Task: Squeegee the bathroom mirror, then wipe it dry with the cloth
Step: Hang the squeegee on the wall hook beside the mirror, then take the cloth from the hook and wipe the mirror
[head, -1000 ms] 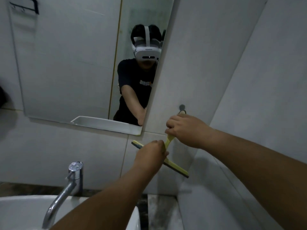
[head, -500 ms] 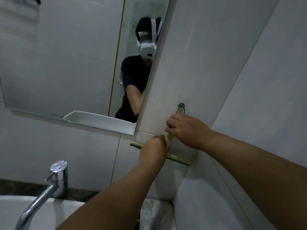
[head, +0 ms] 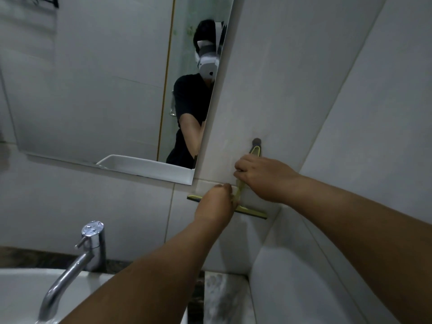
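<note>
Yellow-green squeegee (head: 247,210) against the tiled wall, just right of the mirror (head: 93,90) and below its bottom corner, blade running level across the tile. Its loop end sits at a dark wall hook (head: 256,141), touching or just under it; hard to say if it hangs there. Right hand (head: 261,176) curls its fingers round the handle, up near the loop. Left hand (head: 216,204) wraps the lower handle where it meets the blade, knuckles facing the camera. Both grips clamped on the tool, then. Mirror shows a person in a dark shirt wearing a white headset. Down left, chrome tap (head: 77,256) leans over the white sink (head: 21,291).
</note>
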